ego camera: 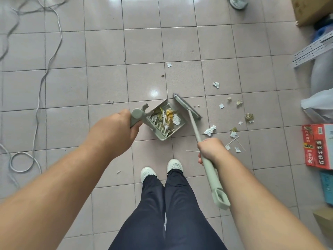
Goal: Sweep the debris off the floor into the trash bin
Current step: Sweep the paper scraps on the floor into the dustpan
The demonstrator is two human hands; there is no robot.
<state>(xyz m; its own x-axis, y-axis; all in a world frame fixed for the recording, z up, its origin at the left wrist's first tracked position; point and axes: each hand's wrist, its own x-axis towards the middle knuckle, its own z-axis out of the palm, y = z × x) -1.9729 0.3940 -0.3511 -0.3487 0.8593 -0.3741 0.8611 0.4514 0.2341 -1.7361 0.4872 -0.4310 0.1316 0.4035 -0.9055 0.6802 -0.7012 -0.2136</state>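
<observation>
A grey-green dustpan rests on the tiled floor, holding several paper scraps and yellowish wrappers. My left hand grips the dustpan's handle. My right hand is closed around the pale green broom handle. The broom head stands on the floor against the dustpan's right side. Loose debris lies to the right of the broom: a crumpled white paper, torn scraps, a wrapper and thin sticks. No trash bin is visible.
Grey cables trail across the floor on the left. Cardboard boxes, a red printed box, plastic bags and a perforated metal strip crowd the right edge. My white shoes stand just behind the dustpan. Another person's shoe shows at the top.
</observation>
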